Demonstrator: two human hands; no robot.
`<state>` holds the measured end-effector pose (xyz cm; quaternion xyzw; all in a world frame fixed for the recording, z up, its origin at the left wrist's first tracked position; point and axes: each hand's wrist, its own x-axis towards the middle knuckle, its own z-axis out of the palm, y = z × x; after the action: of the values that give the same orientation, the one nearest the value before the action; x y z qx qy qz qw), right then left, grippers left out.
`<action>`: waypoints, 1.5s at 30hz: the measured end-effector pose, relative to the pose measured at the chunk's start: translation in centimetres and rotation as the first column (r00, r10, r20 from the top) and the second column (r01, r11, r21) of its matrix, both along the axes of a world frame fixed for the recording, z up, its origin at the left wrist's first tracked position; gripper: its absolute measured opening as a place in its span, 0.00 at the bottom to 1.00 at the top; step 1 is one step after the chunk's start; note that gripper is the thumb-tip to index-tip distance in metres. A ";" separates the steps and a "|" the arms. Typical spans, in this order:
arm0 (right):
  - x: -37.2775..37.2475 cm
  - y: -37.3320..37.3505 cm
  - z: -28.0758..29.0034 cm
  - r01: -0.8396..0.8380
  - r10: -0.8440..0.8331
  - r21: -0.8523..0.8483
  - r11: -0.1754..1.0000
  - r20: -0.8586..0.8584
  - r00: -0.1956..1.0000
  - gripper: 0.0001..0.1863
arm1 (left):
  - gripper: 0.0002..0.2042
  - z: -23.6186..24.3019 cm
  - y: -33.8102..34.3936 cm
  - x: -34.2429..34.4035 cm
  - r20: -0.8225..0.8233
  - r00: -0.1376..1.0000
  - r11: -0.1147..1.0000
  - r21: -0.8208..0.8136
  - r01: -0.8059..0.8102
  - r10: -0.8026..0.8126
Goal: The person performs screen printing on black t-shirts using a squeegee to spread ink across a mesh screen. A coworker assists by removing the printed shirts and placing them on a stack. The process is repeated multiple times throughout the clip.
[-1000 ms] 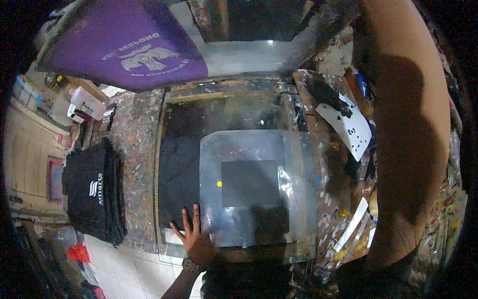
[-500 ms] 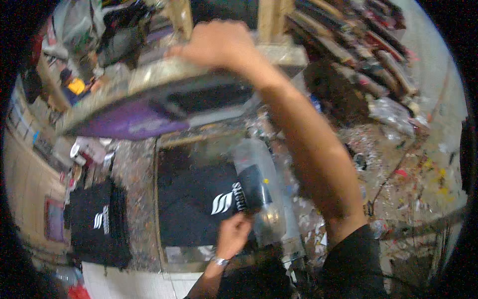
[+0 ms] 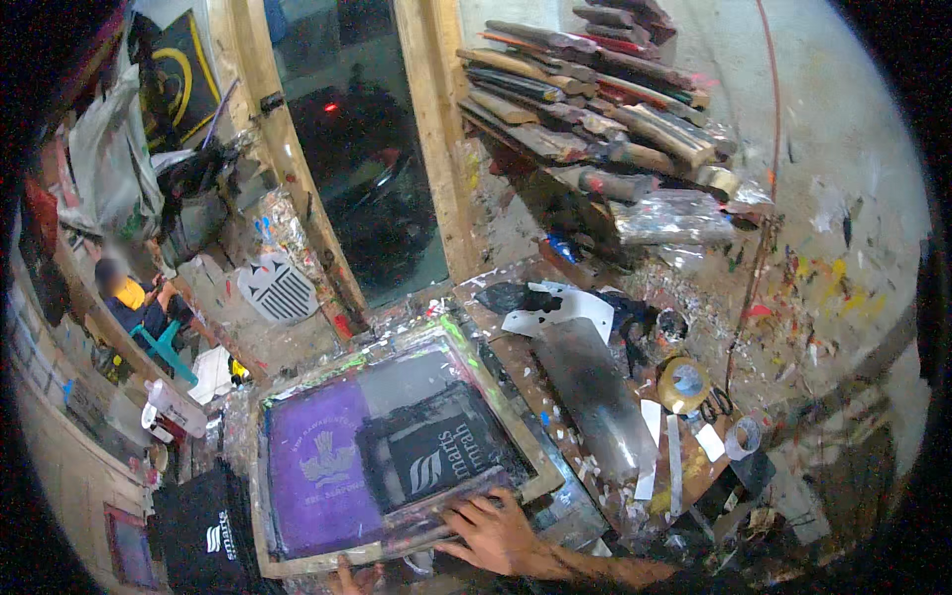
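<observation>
A screen-printing frame (image 3: 547,479) lies flat before me, its mesh half purple (image 3: 309,471) with a pale emblem, half dark (image 3: 397,446) with white lettering. My right hand (image 3: 491,535) is at its front right, fingers curled over an ink-stained bar (image 3: 416,516), perhaps a squeegee. My left hand (image 3: 347,580) is at the front edge, mostly hidden, one finger showing. Black printed fabric pieces (image 3: 188,516) are stacked just left of the frame. A dark translucent sheet (image 3: 585,397) lies on the bench to the right.
Tape rolls (image 3: 682,382), scissors (image 3: 716,405), paper strips and black scraps clutter the right bench (image 3: 555,436). Squeegees (image 3: 595,89) pile on a wall shelf above. A glass door (image 3: 352,149) stands behind. A seated person (image 3: 129,297) is at the far left; a plastic jug (image 3: 178,407) sits nearer.
The raised screen has come down flat over the work table. My right hand has moved from high up to the screen's front. The translucent sheet has moved from the table to the right bench.
</observation>
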<state>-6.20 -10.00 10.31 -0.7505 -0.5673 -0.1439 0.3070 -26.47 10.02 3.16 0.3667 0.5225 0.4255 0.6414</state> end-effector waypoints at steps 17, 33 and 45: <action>49.2 14.6 -5.9 0.255 -0.326 -0.536 0.805 -0.040 0.944 0.57 | 0.30 -4.2 -2.2 -5.3 -0.323 0.864 0.911 -0.282 0.302 -0.387; 32.0 10.3 13.7 0.238 0.401 0.474 0.848 -0.867 0.297 0.19 | 0.17 -1.9 -2.0 -4.3 -0.291 0.901 0.936 0.048 0.350 -0.322; 14.5 20.5 6.6 -0.138 0.233 -0.737 0.661 0.027 0.972 0.34 | 0.27 -3.0 -2.4 -5.6 -0.058 0.962 0.963 0.019 0.268 -0.266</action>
<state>8.29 10.49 16.88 -0.7385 -0.6682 0.0819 -0.0390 -32.10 7.60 0.19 0.4539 0.4800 0.3319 0.6734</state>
